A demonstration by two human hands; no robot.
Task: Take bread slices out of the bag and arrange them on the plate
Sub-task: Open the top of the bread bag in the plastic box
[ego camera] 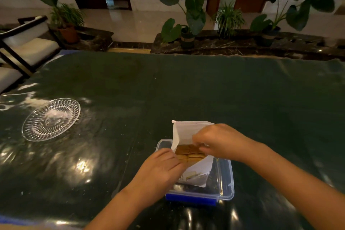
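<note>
A white bread bag (pixel 183 130) stands open inside a clear plastic box (pixel 226 179) with a blue clip, near the table's front edge. Brown-crusted bread slices (pixel 188 152) show in the bag's mouth. My left hand (pixel 160 170) grips the bag's near left edge beside the bread. My right hand (pixel 216 143) reaches in from the right and pinches the tops of the slices at the bag's opening. A clear cut-glass plate (pixel 51 119) lies bare at the left of the table, well apart from both hands.
The table (pixel 186 89) is covered in dark green cloth under glossy plastic. A chair (pixel 24 43) stands at the far left corner. Potted plants (pixel 188 24) line a ledge beyond the far edge.
</note>
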